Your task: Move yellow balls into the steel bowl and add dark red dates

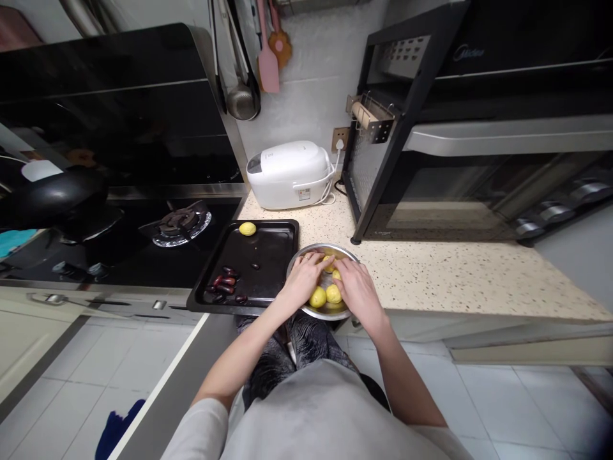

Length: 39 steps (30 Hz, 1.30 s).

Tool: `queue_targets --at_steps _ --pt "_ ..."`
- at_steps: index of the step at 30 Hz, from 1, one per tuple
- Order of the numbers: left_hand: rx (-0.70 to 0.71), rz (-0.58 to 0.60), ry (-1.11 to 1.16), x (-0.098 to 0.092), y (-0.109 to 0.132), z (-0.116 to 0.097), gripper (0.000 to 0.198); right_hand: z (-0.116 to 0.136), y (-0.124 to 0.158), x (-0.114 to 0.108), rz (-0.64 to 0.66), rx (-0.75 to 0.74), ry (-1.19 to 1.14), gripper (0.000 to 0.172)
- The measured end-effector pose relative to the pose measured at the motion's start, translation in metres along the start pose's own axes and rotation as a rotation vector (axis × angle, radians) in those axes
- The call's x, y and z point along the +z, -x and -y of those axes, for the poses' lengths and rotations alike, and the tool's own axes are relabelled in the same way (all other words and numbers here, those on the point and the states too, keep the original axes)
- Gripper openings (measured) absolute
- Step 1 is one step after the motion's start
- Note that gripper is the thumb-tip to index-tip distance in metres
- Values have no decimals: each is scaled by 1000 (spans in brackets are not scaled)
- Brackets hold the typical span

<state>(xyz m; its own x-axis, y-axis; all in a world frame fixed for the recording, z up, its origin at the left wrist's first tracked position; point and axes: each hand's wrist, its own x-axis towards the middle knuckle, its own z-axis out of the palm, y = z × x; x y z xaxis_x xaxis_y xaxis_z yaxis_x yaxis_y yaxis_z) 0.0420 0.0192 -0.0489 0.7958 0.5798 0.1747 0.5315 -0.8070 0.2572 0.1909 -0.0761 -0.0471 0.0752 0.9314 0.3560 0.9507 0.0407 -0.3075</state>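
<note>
A round metal bowl [345, 250] holds several yellow lemons [317, 297] and sits at the counter's front edge. My left hand [306, 275] reaches over the bowl's left side, fingers outstretched near a lemon at the back. From the right, my right hand [355, 281] lies over the bowl with its fingers spread and bent above the lemons, partly covering one. Whether the fingertips press on the fruit is hard to see. Left of the bowl, a black baking tray [268, 255] carries a single lemon [248, 229] and several dark red, oval fruits [227, 281].
A white rice cooker [290, 176] stands behind the tray. On the left is a gas stove [179, 223] with a black wok [62, 198]. A black rack and an oven [440, 191] rise at the right. An open drawer [163, 383] juts out below the tray.
</note>
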Motion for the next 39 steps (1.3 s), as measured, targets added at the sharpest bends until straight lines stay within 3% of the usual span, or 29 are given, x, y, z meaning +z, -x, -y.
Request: queue_targets --at_steps 3,6,11,16,20,34,39 --pt "18 -24 61 -5 2 1 54 1 4 -1 -31 -10 -15 36" --pt "-2 -129 138 -20 4 9 58 0 12 -1 -79 -31 -63 37" --pt "-177 -348 70 -53 8 59 50 -1 28 -3 -52 -65 -158 40" --pt "-482 -224 -137 -70 8 133 57 -1 32 -4 -51 -62 -196 39" --pt "-550 -124 -173 -73 7 165 53 0 31 0 -77 -59 -213 38" --pt "-668 -137 -231 -72 10 171 40 0 33 -5 -63 -45 -240 36" --pt "-611 -167 -194 -76 16 154 36 1 32 -4 -67 -43 -241 35"
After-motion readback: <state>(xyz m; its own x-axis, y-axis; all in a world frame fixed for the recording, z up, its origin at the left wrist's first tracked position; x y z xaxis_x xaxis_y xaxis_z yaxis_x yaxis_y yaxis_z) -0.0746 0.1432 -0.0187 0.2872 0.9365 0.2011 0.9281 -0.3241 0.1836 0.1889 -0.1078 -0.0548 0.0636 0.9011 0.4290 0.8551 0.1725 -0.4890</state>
